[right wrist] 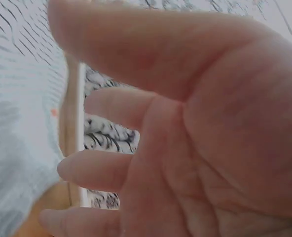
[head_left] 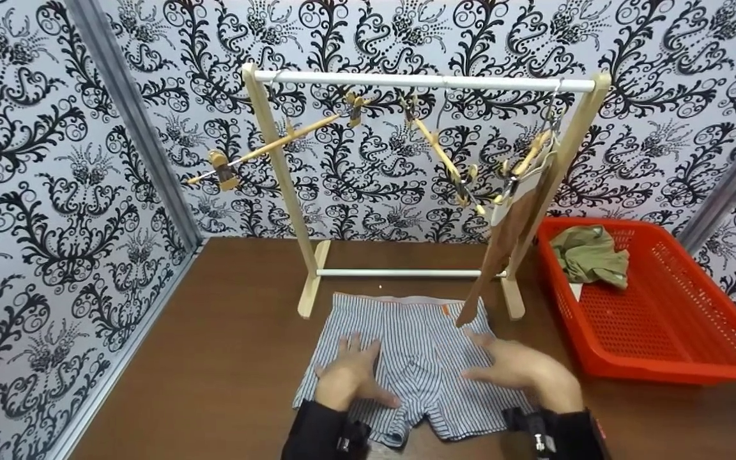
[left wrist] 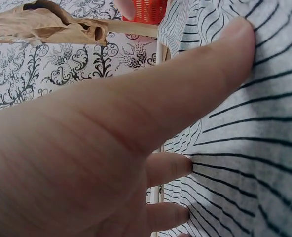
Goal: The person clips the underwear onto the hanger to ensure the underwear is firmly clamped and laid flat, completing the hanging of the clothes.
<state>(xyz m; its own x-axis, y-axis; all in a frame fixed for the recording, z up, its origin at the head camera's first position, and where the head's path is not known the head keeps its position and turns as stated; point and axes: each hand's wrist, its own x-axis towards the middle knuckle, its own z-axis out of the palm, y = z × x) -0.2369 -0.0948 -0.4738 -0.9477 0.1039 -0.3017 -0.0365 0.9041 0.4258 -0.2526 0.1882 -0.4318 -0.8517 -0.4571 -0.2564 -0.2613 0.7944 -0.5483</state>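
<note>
A pair of striped shorts (head_left: 406, 338) lies spread on the brown table, waistband toward the rack and legs toward me. My left hand (head_left: 352, 374) rests on the left side of the shorts, fingers spread; in the left wrist view its thumb and fingertips meet the striped cloth (left wrist: 244, 133). Over the right side is my right hand (head_left: 521, 370), its fingers extended and apart. In the right wrist view the palm (right wrist: 225, 128) holds nothing, and whether the fingertips touch the cloth (right wrist: 18, 113) I cannot tell.
Behind the shorts stands a wooden rack with a white top rail (head_left: 419, 80). Two bare clip hangers (head_left: 285, 140) hang there, with a brown garment (head_left: 502, 246) on another at the right. A red basket (head_left: 662, 364) at the right holds a green cloth (head_left: 588, 255).
</note>
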